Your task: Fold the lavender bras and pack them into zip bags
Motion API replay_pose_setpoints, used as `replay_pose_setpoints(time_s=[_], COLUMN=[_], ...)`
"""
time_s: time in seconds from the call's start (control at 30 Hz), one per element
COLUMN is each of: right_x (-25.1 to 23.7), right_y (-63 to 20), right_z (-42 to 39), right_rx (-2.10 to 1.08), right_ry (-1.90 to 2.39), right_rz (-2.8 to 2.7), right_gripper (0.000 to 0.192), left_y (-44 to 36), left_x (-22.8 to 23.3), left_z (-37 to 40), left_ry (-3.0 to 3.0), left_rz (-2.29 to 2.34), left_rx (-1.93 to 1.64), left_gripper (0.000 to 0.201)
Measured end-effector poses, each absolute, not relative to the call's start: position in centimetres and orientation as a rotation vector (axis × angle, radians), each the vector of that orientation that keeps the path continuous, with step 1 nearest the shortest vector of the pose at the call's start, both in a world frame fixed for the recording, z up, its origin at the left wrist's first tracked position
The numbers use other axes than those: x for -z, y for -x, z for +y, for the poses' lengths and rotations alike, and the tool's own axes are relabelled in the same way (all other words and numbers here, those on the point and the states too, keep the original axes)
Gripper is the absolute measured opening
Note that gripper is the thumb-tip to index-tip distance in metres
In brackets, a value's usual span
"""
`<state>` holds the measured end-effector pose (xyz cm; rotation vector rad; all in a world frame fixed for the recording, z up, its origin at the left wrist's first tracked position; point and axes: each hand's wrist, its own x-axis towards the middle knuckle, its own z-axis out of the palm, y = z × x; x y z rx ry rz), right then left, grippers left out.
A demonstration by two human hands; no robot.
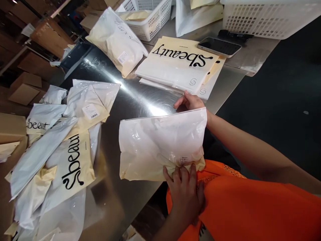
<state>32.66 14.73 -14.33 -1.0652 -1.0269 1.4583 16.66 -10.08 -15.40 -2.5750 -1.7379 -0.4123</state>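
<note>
A filled white and cream zip bag (162, 144) lies in front of me at the edge of the metal table, its slider seal along the far side and a small printed label near the near side. My left hand (183, 187) rests on its near edge with the fingers spread over the plastic; nothing is gripped. My right hand (190, 102) is at the bag's far right corner, partly hidden behind it, with loosely bent fingers apart. Just beyond that hand is a stack of flat bags printed "Sbeauty" (175, 63).
Several filled bags (75, 160) are heaped at the left. Another filled bag with handwriting (117, 40) lies at the back. A phone (219, 47) sits by the flat stack. White baskets (265, 20) line the far side, and cardboard boxes (25, 87) stand beyond.
</note>
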Motion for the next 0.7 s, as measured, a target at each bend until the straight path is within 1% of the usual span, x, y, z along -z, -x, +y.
replay_pose_setpoints(time_s=[0.17,0.4,0.7], right_x=[14.52,14.29,14.36], right_y=[-32.72,-32.59,-32.64], right_z=[14.83,14.89,14.88], right_rx=[-1.470,-1.453,-1.477], right_ry=[1.042,1.104,1.050], right_rz=[-1.018,-1.018,-0.984], right_gripper=[0.063,0.068,0.064], left_y=[-16.64,-16.64,-16.74], left_x=[15.33,15.14,14.87], left_z=[-10.06,-10.00,-9.76], left_ry=[2.576,2.577,2.568], left_rz=[-1.727,-1.729,-1.702], left_rx=[0.400,0.392,0.365], left_gripper=[0.049,0.048,0.044])
